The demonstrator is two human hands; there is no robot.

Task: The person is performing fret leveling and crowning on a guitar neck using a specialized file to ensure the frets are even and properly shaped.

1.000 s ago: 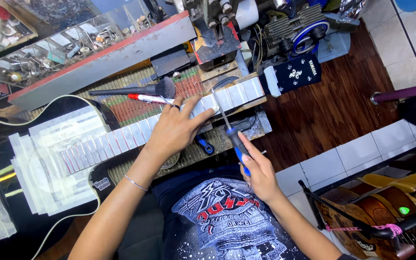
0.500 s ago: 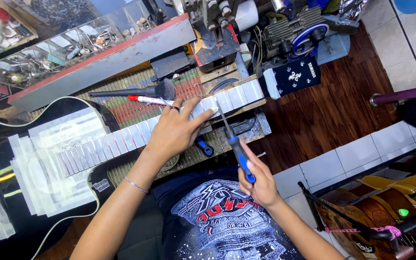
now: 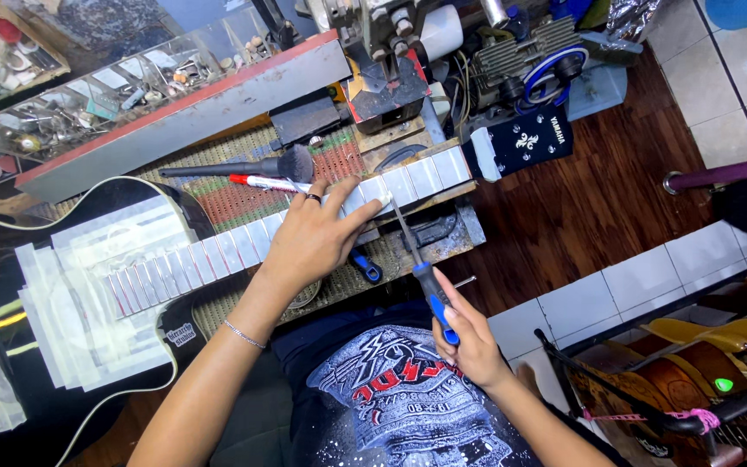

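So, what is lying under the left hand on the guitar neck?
The left hand presses on the guitar neck, whose fretboard is masked with strips of white tape. The frets and tape directly beneath the palm are covered, so their state cannot be seen.

Since a second ago the right hand (image 3: pixel 470 339) has drawn back toward the lower middle of the frame, sliding down the blue-handled file (image 3: pixel 425 278) so that it now grips only the handle's lower end and more of the blue shows above the fingers. The file has swung from a slant to nearly upright, its metal tip now at the neck's (image 3: pixel 244 246) near edge by the left hand's (image 3: pixel 311 240) fingertips, which have spread slightly flatter over the taped frets.
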